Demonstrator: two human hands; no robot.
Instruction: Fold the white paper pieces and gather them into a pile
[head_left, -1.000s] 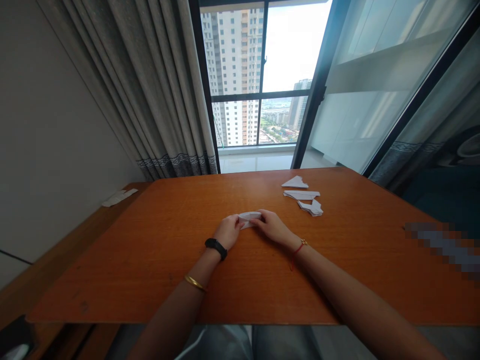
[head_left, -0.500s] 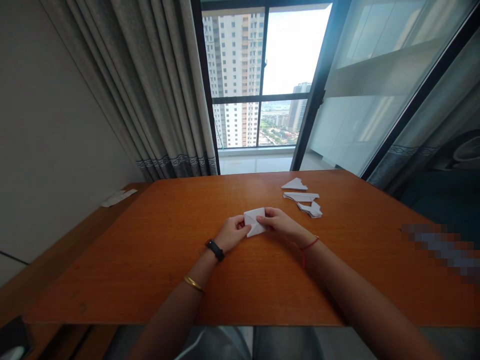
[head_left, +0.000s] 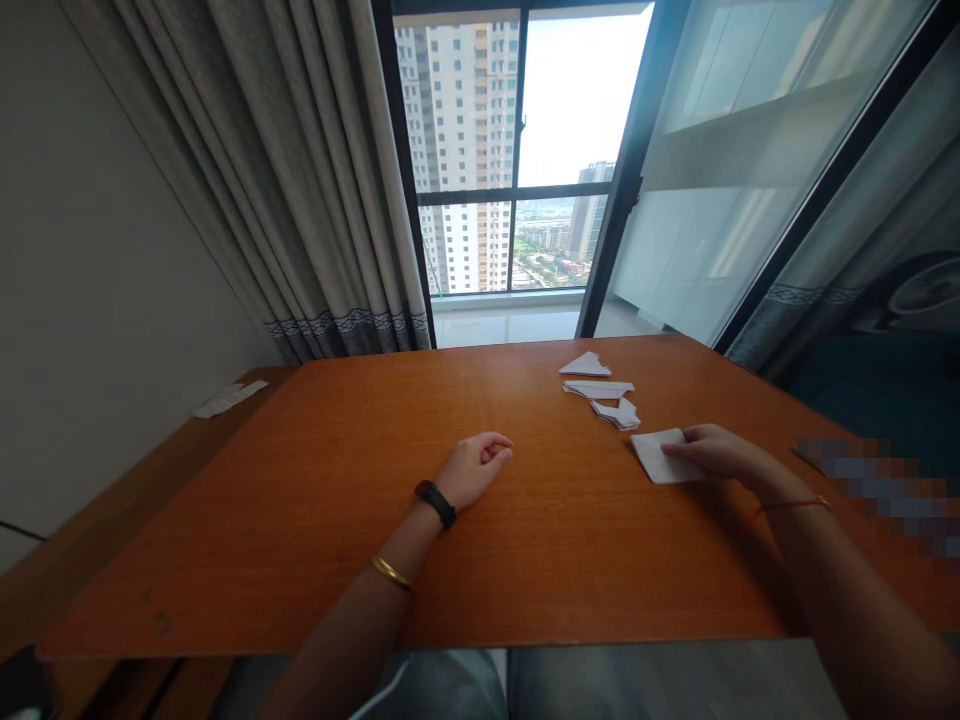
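Observation:
A small folded white paper (head_left: 657, 458) is pinched in my right hand (head_left: 709, 450), at the right of the wooden table (head_left: 322, 560). My left hand (head_left: 475, 468) rests near the table's middle, fingers curled together with nothing in them. Behind the held paper lie three white paper pieces: a triangular one (head_left: 586, 365) at the back, a long narrow one (head_left: 598, 389) in the middle, and a notched, layered one (head_left: 616, 413) closest to the held paper.
Some white paper (head_left: 229, 399) sits on a ledge left of the table. A blurred, pixelated object (head_left: 870, 485) lies at the right edge. Curtains (head_left: 330, 200) and a window stand beyond the table.
My right hand has moved to the right with the folded paper. My left hand has let go of the paper and stays near the same spot, its fingers now curled.

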